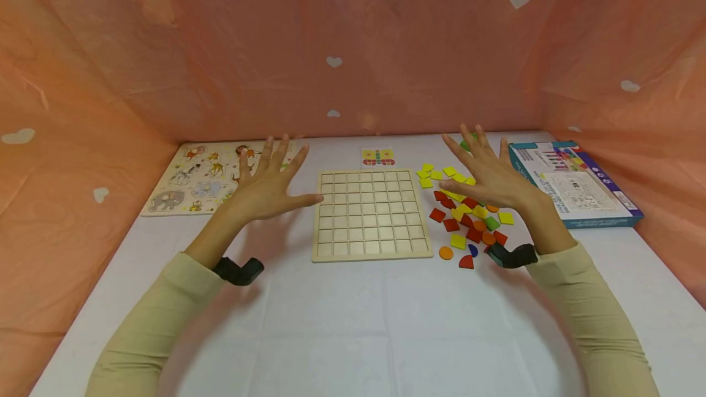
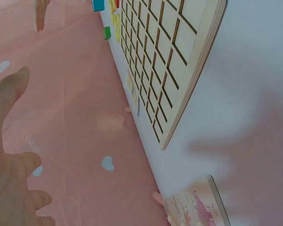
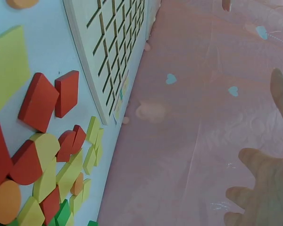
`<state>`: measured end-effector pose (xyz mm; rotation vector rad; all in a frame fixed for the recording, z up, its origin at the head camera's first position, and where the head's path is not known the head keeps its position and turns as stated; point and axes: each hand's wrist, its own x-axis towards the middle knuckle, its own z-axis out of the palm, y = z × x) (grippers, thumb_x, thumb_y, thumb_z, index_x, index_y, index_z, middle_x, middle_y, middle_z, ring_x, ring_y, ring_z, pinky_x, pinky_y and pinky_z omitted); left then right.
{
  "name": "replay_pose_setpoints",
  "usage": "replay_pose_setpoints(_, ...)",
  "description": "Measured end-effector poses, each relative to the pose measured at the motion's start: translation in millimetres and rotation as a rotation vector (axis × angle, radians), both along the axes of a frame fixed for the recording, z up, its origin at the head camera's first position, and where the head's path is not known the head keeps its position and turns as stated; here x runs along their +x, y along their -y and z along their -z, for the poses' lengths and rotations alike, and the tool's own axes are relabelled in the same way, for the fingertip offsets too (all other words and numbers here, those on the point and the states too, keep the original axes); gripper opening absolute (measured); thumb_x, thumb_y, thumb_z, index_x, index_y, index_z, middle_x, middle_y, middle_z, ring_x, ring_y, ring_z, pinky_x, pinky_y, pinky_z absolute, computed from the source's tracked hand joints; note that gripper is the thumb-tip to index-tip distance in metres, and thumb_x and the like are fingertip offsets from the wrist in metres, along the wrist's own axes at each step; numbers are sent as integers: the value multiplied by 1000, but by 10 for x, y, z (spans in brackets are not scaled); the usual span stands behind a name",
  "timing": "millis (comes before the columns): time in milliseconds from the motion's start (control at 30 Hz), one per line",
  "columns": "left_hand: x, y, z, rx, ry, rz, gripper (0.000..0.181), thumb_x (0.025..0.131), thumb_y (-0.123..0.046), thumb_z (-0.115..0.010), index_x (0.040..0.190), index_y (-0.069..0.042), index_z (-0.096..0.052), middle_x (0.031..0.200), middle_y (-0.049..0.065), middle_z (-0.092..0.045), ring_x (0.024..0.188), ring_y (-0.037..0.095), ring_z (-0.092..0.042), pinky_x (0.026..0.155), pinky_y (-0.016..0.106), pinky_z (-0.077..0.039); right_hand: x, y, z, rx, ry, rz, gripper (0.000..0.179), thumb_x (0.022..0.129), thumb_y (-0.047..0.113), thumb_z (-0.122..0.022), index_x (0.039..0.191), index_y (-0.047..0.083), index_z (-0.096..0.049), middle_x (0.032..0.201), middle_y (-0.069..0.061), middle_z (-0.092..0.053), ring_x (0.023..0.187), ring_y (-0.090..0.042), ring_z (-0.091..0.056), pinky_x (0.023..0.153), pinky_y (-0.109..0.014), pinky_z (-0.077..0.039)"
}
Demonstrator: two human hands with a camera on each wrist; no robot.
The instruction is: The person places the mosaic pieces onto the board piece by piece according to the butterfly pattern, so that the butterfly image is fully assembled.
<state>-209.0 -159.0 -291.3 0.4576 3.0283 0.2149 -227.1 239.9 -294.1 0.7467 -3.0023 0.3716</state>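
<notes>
Both hands are raised above the table with fingers spread and nothing in them. My left hand (image 1: 266, 192) hovers between the animal puzzle board (image 1: 157, 184) and the wooden grid board (image 1: 372, 215), its thumb overlapping the grid's left edge in the head view. Over the loose coloured pieces, my right hand (image 1: 491, 176) partly hides some of them. These flat pieces include yellow squares (image 1: 458, 241), red squares (image 1: 437, 215), orange discs (image 1: 445, 253) and a red quarter circle (image 1: 466, 261). In the right wrist view, several pieces lie in a heap beside the grid.
A small pattern card (image 1: 377, 157) lies behind the grid board. At the far right rests a flat printed box (image 1: 576, 185). A pink curtain (image 1: 353, 48) with white hearts surrounds the back and sides of the white-covered table (image 1: 331, 323).
</notes>
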Motion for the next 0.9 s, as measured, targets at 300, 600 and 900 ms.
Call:
replay_pose_setpoints(300, 11, -4, -2, 7, -11, 8, 99, 76, -80, -42, 149, -32, 5, 150, 1, 30, 134, 22, 32, 99, 61, 26, 31, -6, -32, 0, 12, 8, 83, 89, 60, -44, 151, 24, -3, 154, -2, 19, 137, -22, 28, 101, -63, 22)
replay_pose_setpoints(600, 13, -6, 19, 7, 0, 19, 100, 76, -80, -41, 149, -32, 5, 151, 3, 27, 134, 22, 32, 101, 64, 21, 34, -22, -27, -6, 3, 7, 82, 89, 60, -44, 151, 27, -1, 154, -1, 20, 137, -22, 28, 101, -60, 25)
replay_pose_setpoints(900, -11, -25, 118, 239, -112, 100, 96, 80, -56, -65, 151, -19, -13, 155, 17, -8, 141, 37, -11, 107, 63, -17, -5, -83, 31, -143, -56, -15, 74, 92, 47, -52, 151, 20, -15, 157, -7, 1, 143, -32, 4, 109, -63, 1)
